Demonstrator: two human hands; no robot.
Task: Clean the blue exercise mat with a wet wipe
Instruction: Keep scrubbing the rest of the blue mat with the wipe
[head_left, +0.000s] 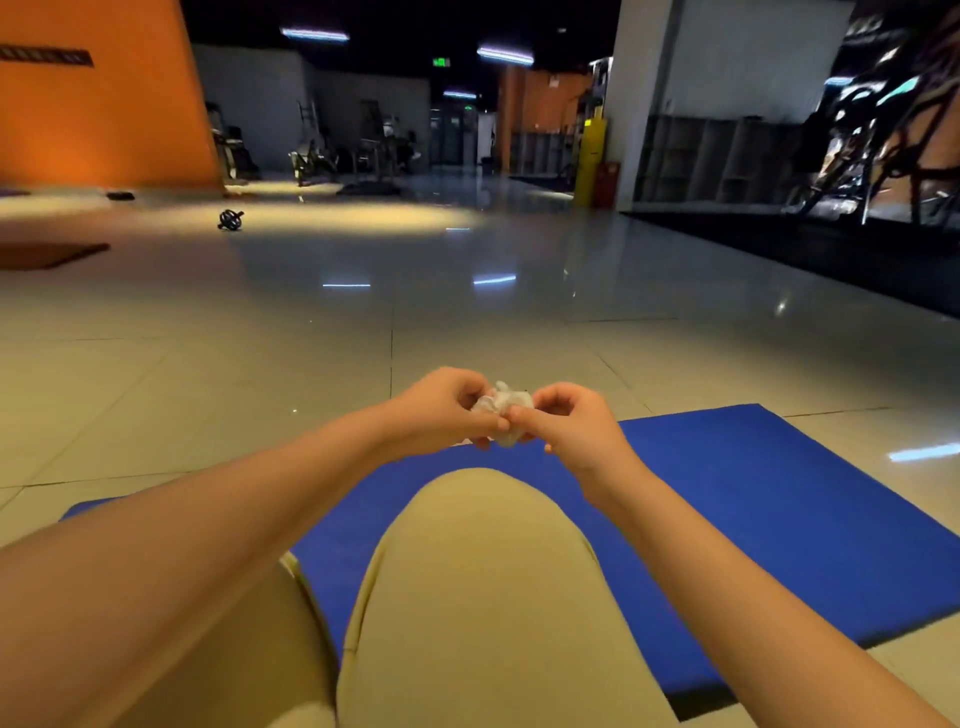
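On my remote feed, the left hand (447, 410) pinches one side of a crumpled white wipe (503, 408) and the right hand (576, 428) pinches the other, holding the wad in the air over the far edge of the blue mat (769, 519). The mat lies flat on the tiled floor (208, 364), its long axis running left to right across my view, beneath a beige-clad knee (483, 597).

1. Left hand (441, 410) and right hand (571, 423) pinch a crumpled wipe (503, 410) between them, held in the air.
2. Blue mat (727, 519) lies on the tiled floor (208, 364) under a bent knee (483, 519).
3. Ab wheel (230, 220) sits far off, left.
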